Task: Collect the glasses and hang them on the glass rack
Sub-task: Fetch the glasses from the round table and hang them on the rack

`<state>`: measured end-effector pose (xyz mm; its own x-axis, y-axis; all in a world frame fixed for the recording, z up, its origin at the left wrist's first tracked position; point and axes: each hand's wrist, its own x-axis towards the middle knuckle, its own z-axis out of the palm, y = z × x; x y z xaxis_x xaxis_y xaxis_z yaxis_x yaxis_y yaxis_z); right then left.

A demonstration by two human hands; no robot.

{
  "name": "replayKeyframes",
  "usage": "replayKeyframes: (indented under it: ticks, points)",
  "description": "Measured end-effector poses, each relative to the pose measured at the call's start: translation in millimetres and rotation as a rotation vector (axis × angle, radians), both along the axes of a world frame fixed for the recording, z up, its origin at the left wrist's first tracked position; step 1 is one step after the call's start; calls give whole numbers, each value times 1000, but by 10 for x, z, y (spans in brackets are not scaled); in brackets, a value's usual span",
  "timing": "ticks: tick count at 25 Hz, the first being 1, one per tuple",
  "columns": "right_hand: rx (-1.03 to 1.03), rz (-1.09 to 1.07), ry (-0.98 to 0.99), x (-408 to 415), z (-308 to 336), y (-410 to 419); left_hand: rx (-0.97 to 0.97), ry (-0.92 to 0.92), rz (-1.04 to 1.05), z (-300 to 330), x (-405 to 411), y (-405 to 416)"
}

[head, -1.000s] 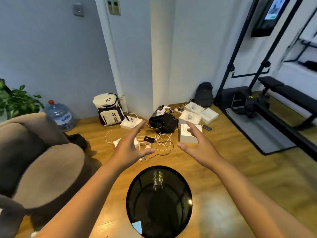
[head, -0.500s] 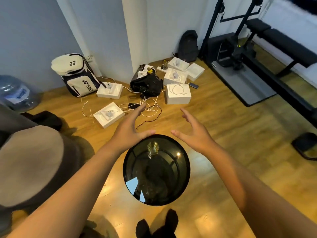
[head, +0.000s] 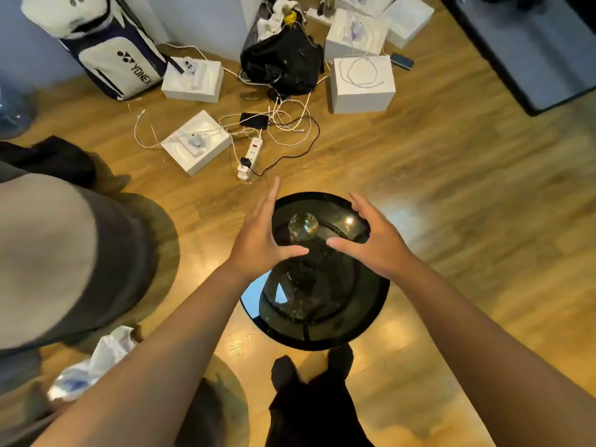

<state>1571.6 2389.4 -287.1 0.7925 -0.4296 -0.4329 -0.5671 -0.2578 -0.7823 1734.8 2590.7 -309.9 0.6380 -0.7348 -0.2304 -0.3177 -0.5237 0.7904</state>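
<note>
A small clear glass (head: 303, 226) stands upright on the far part of a round dark glass side table (head: 364, 321). My left hand (head: 261, 237) hovers open just left of the glass, fingers spread, thumb pointing right. Just right of the glass, my right hand (head: 374, 240) is open too, its thumb pointing left. Both hands flank the glass without touching it. No glass rack is in view.
A grey-brown armchair (head: 54, 253) fills the left side. On the wooden floor beyond the table lie a power strip (head: 251, 156) with tangled cables, white boxes (head: 362, 85), a black bag (head: 283, 62) and a sports bag (head: 106, 50). A plastic bag (head: 96, 362) lies lower left.
The view has tilted down and come closer to the table. Both hands have dropped toward the table and drawn in on either side of the glass.
</note>
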Motion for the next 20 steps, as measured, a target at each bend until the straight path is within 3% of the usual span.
replayKeyframes:
  ticks: [9, 20]
  points:
    - [35, 21, 60, 61, -1446, -101, 47, 91, 70, -1762, -99, -270]
    - [4, 72, 69, -8, -2002, -129, 12, 3, 180, -2393, -281, -624]
